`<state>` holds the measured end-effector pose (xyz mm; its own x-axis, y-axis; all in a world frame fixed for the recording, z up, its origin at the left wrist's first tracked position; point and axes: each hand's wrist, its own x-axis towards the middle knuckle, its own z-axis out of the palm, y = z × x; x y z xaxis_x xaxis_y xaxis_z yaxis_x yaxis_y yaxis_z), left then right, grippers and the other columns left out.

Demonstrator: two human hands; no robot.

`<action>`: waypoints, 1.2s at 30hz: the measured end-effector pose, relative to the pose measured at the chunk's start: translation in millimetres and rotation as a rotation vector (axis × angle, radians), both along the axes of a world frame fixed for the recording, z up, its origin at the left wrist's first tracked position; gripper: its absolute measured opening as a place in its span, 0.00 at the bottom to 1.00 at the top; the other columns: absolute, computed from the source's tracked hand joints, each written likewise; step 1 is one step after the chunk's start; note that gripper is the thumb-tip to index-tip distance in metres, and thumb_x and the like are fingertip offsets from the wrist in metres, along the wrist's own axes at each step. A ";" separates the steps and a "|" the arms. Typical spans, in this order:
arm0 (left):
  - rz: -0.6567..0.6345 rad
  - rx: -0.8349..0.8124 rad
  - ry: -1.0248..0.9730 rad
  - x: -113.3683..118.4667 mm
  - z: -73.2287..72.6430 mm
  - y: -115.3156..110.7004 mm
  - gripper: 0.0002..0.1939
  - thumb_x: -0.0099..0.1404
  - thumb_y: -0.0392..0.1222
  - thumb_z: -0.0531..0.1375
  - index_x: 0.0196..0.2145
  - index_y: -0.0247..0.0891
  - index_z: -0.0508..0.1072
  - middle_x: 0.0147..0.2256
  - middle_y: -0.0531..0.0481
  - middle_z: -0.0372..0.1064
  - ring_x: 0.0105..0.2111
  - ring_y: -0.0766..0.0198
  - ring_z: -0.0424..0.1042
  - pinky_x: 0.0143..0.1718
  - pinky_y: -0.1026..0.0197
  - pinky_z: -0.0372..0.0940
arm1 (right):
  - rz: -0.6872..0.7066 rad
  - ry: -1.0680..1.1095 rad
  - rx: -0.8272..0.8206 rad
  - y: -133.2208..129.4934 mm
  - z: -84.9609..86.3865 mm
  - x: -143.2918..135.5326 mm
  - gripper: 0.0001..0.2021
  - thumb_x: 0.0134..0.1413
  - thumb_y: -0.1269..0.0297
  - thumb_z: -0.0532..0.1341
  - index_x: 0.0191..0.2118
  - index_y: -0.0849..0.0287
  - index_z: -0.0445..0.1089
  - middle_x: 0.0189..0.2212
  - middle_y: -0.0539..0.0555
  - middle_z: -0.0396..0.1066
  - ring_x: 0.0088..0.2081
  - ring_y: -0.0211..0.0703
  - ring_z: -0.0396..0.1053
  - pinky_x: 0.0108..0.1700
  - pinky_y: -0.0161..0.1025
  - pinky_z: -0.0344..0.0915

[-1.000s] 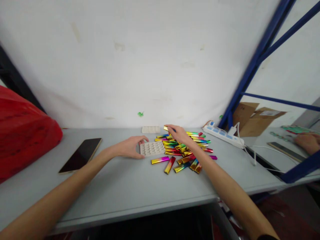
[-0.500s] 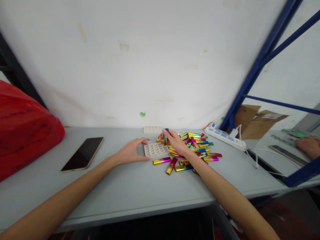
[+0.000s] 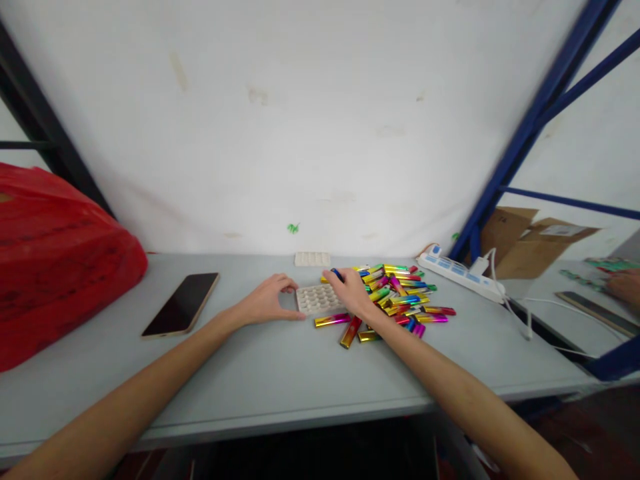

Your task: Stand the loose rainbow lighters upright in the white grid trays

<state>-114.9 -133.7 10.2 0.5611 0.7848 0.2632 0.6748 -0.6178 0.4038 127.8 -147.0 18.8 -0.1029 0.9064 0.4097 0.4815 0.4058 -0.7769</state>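
Note:
A pale tray (image 3: pixel 320 300) with rows of round holes lies flat on the grey table. My left hand (image 3: pixel 267 300) spans its left end, thumb at the near corner and fingers at the far corner, seemingly gripping it. Above the tray's right part is my right hand (image 3: pixel 353 293), pinching a slim shiny lighter (image 3: pixel 337 273) whose blue end shows; its lower part is hidden behind my fingers. Right of the tray spreads a heap of lighters (image 3: pixel 400 297) in metallic yellow, red, blue, green and magenta. One yellow-and-magenta lighter (image 3: pixel 333 321) lies along the tray's near edge.
Behind stands a second pale tray (image 3: pixel 313 259) by the wall. A phone (image 3: pixel 183 303) and a red plastic bag (image 3: pixel 65 260) are on the left. On the right are a white power strip (image 3: pixel 463 273), a cardboard box (image 3: pixel 535 243), a blue frame (image 3: pixel 520 147) and another person's hand (image 3: pixel 625 285).
My right hand has lowered over the tray, and the lighter in it shows less. My left fingers have closed in at the tray's corner. The whole view has shifted slightly.

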 end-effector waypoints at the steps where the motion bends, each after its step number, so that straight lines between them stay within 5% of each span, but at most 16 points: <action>1: -0.002 0.002 -0.001 0.2 0.0 -0.1 0.36 0.49 0.69 0.70 0.44 0.38 0.75 0.43 0.44 0.72 0.46 0.49 0.72 0.49 0.52 0.67 | -0.011 -0.012 0.015 -0.1 0.0 -0.5 0.22 0.60 0.47 0.54 0.20 0.54 0.52 0.20 0.45 0.47 0.25 0.36 0.50 0.29 0.37 0.46; 6: -0.002 0.014 -0.023 0.7 -1.1 0.1 0.34 0.49 0.68 0.70 0.43 0.39 0.75 0.43 0.45 0.73 0.45 0.50 0.73 0.49 0.52 0.67 | -0.010 -0.049 0.061 1.9 -1.9 -1.0 0.19 0.61 0.53 0.52 0.21 0.55 0.55 0.19 0.45 0.52 0.25 0.37 0.54 0.29 0.36 0.46; 10: -0.008 0.021 -0.031 0.9 -1.5 0.5 0.34 0.49 0.69 0.70 0.43 0.40 0.75 0.42 0.45 0.73 0.44 0.50 0.73 0.49 0.52 0.68 | 0.013 -0.094 0.087 3.0 -2.6 1.8 0.22 0.66 0.47 0.53 0.24 0.56 0.59 0.21 0.45 0.58 0.27 0.38 0.57 0.31 0.36 0.50; 16: -0.019 0.026 -0.014 -0.8 -1.9 3.2 0.33 0.50 0.67 0.70 0.44 0.38 0.76 0.42 0.45 0.74 0.44 0.50 0.74 0.50 0.52 0.67 | 0.221 -0.184 0.154 7.7 0.0 -0.2 0.20 0.74 0.50 0.49 0.37 0.57 0.68 0.33 0.51 0.71 0.34 0.40 0.68 0.40 0.36 0.60; 21: -0.006 0.006 -0.015 -2.2 -1.7 4.1 0.36 0.50 0.68 0.70 0.47 0.39 0.77 0.43 0.44 0.74 0.45 0.49 0.74 0.51 0.52 0.68 | 0.186 -0.431 0.184 16.7 2.6 -15.3 0.20 0.73 0.50 0.54 0.32 0.57 0.68 0.28 0.51 0.72 0.34 0.41 0.69 0.40 0.36 0.59; 27: -0.018 -0.018 -0.031 -2.7 -0.6 5.0 0.36 0.49 0.68 0.70 0.48 0.40 0.78 0.44 0.45 0.75 0.45 0.49 0.74 0.50 0.52 0.68 | 0.198 -0.476 0.112 26.5 1.3 -22.2 0.11 0.72 0.58 0.58 0.38 0.59 0.70 0.33 0.54 0.78 0.37 0.43 0.75 0.40 0.34 0.60; 36: -0.005 -0.059 -0.041 -5.0 -1.4 7.6 0.34 0.48 0.68 0.71 0.45 0.41 0.79 0.41 0.47 0.75 0.43 0.51 0.75 0.46 0.55 0.69 | 0.317 -0.642 0.219 45.0 0.2 -29.9 0.12 0.69 0.59 0.62 0.35 0.62 0.71 0.32 0.56 0.75 0.36 0.42 0.70 0.40 0.36 0.58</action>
<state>-119.9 -126.1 8.7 0.5548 0.7968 0.2396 0.6538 -0.5956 0.4667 97.9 -102.0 19.0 -0.6255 0.6980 0.3487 0.6473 0.7138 -0.2676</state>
